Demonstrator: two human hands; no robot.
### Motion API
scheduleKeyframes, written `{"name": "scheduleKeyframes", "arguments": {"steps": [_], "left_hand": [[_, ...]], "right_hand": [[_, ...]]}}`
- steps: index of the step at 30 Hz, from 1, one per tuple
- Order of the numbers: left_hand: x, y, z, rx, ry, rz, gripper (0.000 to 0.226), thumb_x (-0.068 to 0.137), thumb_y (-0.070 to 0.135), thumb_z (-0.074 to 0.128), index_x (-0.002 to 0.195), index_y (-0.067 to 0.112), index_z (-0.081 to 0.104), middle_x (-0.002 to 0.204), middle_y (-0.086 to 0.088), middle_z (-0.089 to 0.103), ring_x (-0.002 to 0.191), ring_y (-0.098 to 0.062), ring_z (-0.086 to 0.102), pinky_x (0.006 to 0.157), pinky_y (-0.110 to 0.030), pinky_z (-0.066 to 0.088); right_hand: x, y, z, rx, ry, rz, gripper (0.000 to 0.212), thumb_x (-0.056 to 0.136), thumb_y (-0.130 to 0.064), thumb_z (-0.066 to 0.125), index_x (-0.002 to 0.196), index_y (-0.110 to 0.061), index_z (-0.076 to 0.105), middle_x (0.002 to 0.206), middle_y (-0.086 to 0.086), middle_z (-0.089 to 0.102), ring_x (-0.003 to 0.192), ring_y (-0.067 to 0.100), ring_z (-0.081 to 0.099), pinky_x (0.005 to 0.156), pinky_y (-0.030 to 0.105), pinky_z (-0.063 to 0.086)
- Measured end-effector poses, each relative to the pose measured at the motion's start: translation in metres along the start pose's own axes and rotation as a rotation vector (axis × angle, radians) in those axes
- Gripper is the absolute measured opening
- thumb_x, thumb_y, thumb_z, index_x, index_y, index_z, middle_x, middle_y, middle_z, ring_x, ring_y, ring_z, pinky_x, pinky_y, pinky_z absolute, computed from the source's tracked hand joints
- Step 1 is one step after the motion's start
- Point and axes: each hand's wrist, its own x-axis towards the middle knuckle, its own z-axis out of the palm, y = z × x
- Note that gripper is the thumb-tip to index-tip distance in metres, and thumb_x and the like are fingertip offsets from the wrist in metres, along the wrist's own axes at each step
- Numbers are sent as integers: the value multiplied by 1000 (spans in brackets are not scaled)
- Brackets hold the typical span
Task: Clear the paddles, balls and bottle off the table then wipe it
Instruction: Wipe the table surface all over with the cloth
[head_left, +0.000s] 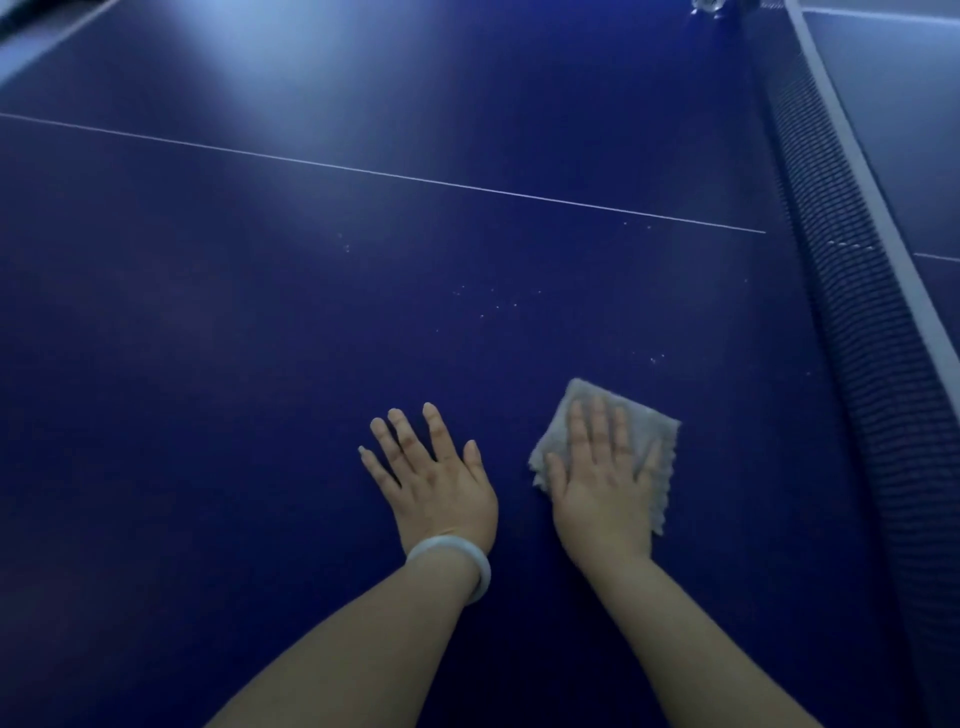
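The right hand (602, 467) lies flat, fingers straight, pressing a cloth (654, 431) on the blue table (260, 338) near the net (852, 291). The left hand (436, 467) rests flat beside it, holding nothing. The cloth looks soft and light; press its middle. Maybe crumbs (498, 304) ahead.

Cloth (657, 457) partly hidden under right hand (602, 488); middle not visible. Object at top edge (707, 6) cut off, too small to identify. Net (857, 322) runs out of frame at the bottom right. Both forearms cut off by bottom edge.

Games room: blue table-tennis table (260, 312) with net (852, 291).
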Motion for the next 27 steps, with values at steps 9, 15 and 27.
{"name": "scheduleKeyframes", "arguments": {"steps": [9, 15, 27], "left_hand": [[-1, 1, -4, -42, -4, 15, 68, 97, 50, 10, 155, 17, 0, 161, -20, -4, 148, -36, -13, 119, -57, -6], [-5, -11, -12, -286, 22, 172, 60, 99, 38, 41, 153, 16, 25, 161, -16, 8, 150, -28, -6, 122, -49, -6], [12, 98, 10, 12, -15, 545, 70, 97, 55, 6, 156, 17, -3, 162, -12, -5, 149, -28, -14, 121, -44, -11]], "right_hand": [[19, 104, -9, -12, -7, 239, 67, 92, -57, -11, 152, -28, -16, 160, -7, -23, 143, 8, -29, 118, 54, -13], [26, 111, -17, 3, -112, 181, 64, 94, -55, -5, 148, -28, -27, 159, -5, -30, 145, 14, -30, 115, 54, -21], [34, 149, -22, 24, -83, 75, 61, 97, -53, 4, 146, -35, -29, 154, -15, -35, 140, 5, -36, 113, 47, -27]]}}
